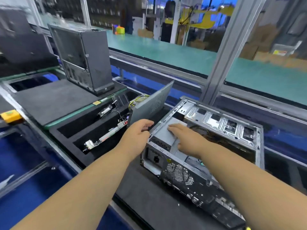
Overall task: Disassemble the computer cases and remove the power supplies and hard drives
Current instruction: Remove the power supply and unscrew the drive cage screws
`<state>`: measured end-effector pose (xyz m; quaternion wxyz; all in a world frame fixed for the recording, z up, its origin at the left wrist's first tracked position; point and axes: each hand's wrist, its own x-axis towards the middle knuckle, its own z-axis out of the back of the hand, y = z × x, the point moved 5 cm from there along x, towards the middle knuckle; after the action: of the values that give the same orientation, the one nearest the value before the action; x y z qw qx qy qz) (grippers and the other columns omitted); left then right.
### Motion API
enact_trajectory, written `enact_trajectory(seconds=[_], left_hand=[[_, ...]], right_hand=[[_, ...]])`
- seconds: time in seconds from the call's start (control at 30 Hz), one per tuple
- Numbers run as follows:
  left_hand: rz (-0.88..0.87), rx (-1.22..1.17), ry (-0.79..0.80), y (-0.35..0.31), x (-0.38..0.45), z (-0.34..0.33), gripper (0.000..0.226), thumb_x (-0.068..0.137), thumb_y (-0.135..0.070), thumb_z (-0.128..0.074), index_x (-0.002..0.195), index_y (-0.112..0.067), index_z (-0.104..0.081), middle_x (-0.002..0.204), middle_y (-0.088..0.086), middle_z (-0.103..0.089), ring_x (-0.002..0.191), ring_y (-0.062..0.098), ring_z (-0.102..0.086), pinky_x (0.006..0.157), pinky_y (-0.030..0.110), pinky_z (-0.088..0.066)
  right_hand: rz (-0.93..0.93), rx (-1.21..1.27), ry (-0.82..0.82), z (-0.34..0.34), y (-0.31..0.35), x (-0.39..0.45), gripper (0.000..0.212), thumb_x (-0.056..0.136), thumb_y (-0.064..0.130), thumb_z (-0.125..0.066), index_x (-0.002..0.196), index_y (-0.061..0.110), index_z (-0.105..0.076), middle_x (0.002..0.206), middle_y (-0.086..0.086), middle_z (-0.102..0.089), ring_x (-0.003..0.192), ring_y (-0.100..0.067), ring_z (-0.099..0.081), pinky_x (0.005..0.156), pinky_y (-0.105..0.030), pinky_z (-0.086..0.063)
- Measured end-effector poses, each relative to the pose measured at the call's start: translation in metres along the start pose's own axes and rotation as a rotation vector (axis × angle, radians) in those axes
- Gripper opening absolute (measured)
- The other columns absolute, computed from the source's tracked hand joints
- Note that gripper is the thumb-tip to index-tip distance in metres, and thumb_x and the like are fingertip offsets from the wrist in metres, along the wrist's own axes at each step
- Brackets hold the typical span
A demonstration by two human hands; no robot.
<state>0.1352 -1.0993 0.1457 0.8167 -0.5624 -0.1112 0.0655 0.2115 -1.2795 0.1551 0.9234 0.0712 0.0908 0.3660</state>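
Open case (216, 146) lies on its side on black mat (146, 196). PSU (166, 135) in case's near-left corner. Right hand (186, 138) flat on PSU, fingers straight. Left hand (139, 135) grips panel (149, 105) just left of case.

An open computer case (207, 146) is lying on its side on the dark desk (149, 205). Inside its near corner a grey power supply (166, 135) is sitting. The right hand (184, 138) is lying flat on top of the power supply with its fingers straight. The left hand (137, 135) is curling its fingers round the bottom edge of a grey side panel (149, 105), which is standing tilted just left of the case. Left of that, a black foam tray (79, 128) is holding small computer parts (101, 138) and some wires. Farther back, another computer case (83, 57) is standing upright on a dark mat (54, 100). A green belt (182, 53) is running behind them.
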Motion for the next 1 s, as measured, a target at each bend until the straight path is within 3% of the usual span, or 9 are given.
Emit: enact_trajectory(seconds=[0.1,0.2,0.47,0.77,0.9,1.0], left_hand=[[-0.024,0.191,0.038,-0.004,0.013,-0.005,0.046,0.088,-0.007,-0.054,0.128,-0.031,-0.059,0.132,-0.010,-0.054,0.121,0.007,-0.051,0.104,0.030,-0.041],[-0.065,0.344,0.094,-0.007,0.028,-0.011,0.048,0.087,-0.013,-0.055,0.132,-0.030,-0.055,0.134,-0.010,-0.049,0.119,0.009,-0.050,0.097,0.027,-0.040],[-0.240,0.605,0.208,-0.011,0.050,-0.029,0.049,0.091,-0.008,-0.051,0.137,-0.024,-0.051,0.139,-0.004,-0.050,0.127,0.019,-0.045,0.102,0.034,-0.043],[-0.341,0.606,0.257,-0.006,0.056,-0.023,0.042,0.095,-0.011,-0.047,0.134,-0.024,-0.055,0.132,-0.007,-0.054,0.122,0.015,-0.044,0.102,0.031,-0.042],[-0.374,0.610,0.269,-0.008,0.054,-0.023,0.036,0.099,-0.018,-0.042,0.133,-0.021,-0.054,0.130,-0.005,-0.054,0.120,0.016,-0.042,0.098,0.031,-0.043],[-0.390,0.668,0.281,-0.008,0.053,-0.024,0.036,0.098,-0.013,-0.041,0.131,-0.021,-0.052,0.127,-0.004,-0.053,0.117,0.016,-0.040,0.094,0.033,-0.045]], right_hand=[[0.003,-0.009,-0.033,0.003,-0.002,0.001,0.076,0.086,-0.003,-0.053,0.155,0.019,-0.030,0.163,0.003,-0.022,0.146,-0.017,-0.025,0.114,-0.024,-0.022],[0.009,-0.032,-0.056,0.005,-0.002,0.002,0.076,0.085,-0.005,-0.053,0.153,0.019,-0.034,0.160,0.005,-0.028,0.143,-0.017,-0.031,0.110,-0.025,-0.029],[0.022,-0.096,-0.115,0.001,-0.001,-0.001,0.072,0.084,-0.003,-0.056,0.151,0.016,-0.037,0.154,0.000,-0.037,0.136,-0.021,-0.040,0.106,-0.027,-0.036],[-0.014,-0.195,-0.181,-0.012,-0.005,-0.005,0.074,0.082,0.013,-0.065,0.150,0.015,-0.036,0.148,0.000,-0.040,0.132,-0.022,-0.039,0.109,-0.028,-0.035],[-0.020,-0.182,-0.208,-0.018,-0.005,-0.005,0.076,0.080,0.012,-0.068,0.150,0.013,-0.038,0.148,-0.002,-0.042,0.133,-0.023,-0.040,0.112,-0.032,-0.036],[-0.047,-0.120,-0.244,-0.021,-0.012,-0.009,0.072,0.075,0.002,-0.066,0.144,0.011,-0.047,0.142,-0.006,-0.048,0.129,-0.028,-0.045,0.106,-0.038,-0.044]])
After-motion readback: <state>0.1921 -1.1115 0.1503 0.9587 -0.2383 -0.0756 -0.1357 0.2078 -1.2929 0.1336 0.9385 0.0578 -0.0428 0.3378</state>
